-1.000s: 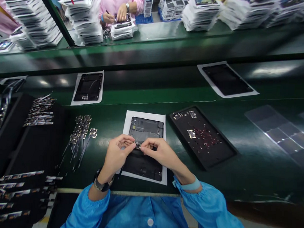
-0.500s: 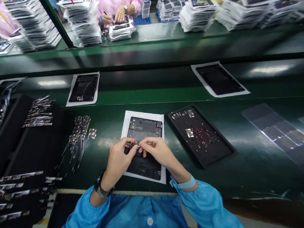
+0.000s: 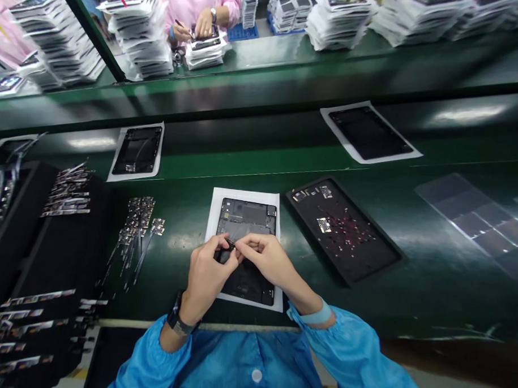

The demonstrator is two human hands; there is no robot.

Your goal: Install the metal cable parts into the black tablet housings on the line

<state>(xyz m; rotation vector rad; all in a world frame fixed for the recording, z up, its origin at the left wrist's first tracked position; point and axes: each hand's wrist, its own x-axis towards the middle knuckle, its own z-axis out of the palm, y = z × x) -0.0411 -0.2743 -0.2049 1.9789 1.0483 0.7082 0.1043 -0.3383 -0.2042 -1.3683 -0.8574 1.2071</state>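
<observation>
My left hand [image 3: 209, 271] pinches a small circuit board [image 3: 230, 245] between thumb and fingers, over the middle of a black tablet back shell [image 3: 250, 213]. From the other side, the closed thumb and fingertips of my right hand [image 3: 267, 259] meet at the board's edge; the fingers partly hide it, and whatever fine part the right fingertips grip is too small to make out. Under the shell lies a white sheet [image 3: 215, 201]. A cluster of small circuit boards with thin cables [image 3: 137, 218] rests on the green bench to the left.
On the right stands a black tray [image 3: 367, 257] with small boards and red-wired parts. Black holders [image 3: 48, 254] with flex strips fill the left. Beyond lie two tablet shells on sheets [image 3: 139, 147] [image 3: 369, 133]. Clear film sheets [image 3: 466, 207] lie far right. Across the bench, a person works beside stacks [image 3: 139, 37].
My left hand has shifted slightly right, bringing its fingertips closer to my right hand, and the small board now shows less between them. The two far shells sit slightly further left.
</observation>
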